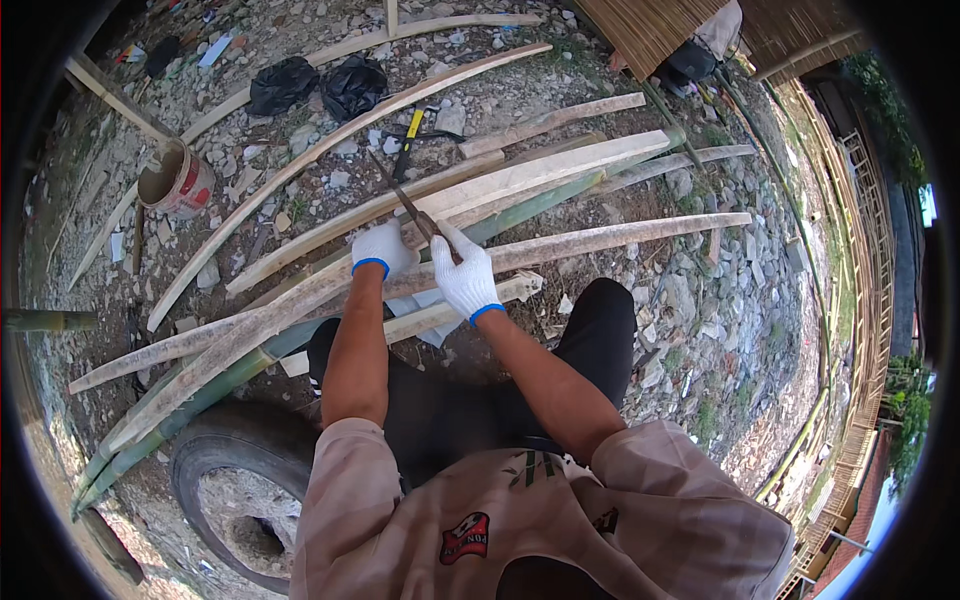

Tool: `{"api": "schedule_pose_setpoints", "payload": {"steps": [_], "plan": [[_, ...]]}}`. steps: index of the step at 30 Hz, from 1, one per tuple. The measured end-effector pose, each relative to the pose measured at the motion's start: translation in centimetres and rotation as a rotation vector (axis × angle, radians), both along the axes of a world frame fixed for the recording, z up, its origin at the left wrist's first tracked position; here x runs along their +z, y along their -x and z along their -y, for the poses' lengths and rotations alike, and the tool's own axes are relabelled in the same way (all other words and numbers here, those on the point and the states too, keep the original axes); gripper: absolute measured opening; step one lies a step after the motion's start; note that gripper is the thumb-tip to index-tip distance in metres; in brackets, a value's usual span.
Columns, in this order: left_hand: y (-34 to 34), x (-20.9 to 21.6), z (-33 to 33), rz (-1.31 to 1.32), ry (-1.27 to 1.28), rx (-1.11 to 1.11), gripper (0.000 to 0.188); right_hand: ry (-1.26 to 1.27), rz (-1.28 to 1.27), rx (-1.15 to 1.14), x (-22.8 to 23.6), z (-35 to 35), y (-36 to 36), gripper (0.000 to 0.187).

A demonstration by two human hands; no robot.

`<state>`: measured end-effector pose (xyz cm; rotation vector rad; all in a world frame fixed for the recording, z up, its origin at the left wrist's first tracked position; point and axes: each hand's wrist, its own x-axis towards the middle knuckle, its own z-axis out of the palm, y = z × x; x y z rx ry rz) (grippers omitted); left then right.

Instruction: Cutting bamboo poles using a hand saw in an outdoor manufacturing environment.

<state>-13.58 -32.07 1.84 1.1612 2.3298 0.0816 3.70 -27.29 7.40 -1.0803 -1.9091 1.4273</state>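
My right hand [465, 275], in a white glove with a blue cuff, is closed round the handle of a long machete-like knife [398, 190]. Its dark, narrow blade points away and to the left, above the wood. Close beside it, my left hand [384, 250], gloved alike, rests at a long wooden plank [300, 297], its fingers curled; what they grip is hidden. Under and behind the hands lie a pale squared timber [560, 170] and a green bamboo pole [545, 203]. Another rough plank [620, 233] runs to the right.
A yellow-and-black hand tool [411, 130] lies beyond the wood near black plastic bags [355, 86]. A stained bucket [180, 183] stands at left. An old tyre [190, 465] lies near my left side, on rubble ground [700, 310]. Another person [700, 55] is at the far right.
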Motion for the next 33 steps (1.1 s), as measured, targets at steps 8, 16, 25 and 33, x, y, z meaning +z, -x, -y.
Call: {"api": "schedule_pose_setpoints", "payload": {"steps": [8,16,25,33], "plan": [[0.4,0.7,1.6,-0.018,-0.008,0.044,0.068,-0.001,0.057,0.062,3.8,6.0,-10.8,0.040],[-0.2,-0.2,0.0,-0.024,-0.018,0.009,0.066,0.011,0.039,0.038,0.0,0.1,-0.4,0.041],[-0.1,0.3,0.6,-0.039,-0.026,0.065,0.070,-0.070,0.039,0.056,2.3,5.4,-9.7,0.042],[0.3,0.1,1.1,-0.038,-0.014,0.027,0.069,-0.098,0.038,0.103,0.1,2.3,-5.0,0.044]]}}
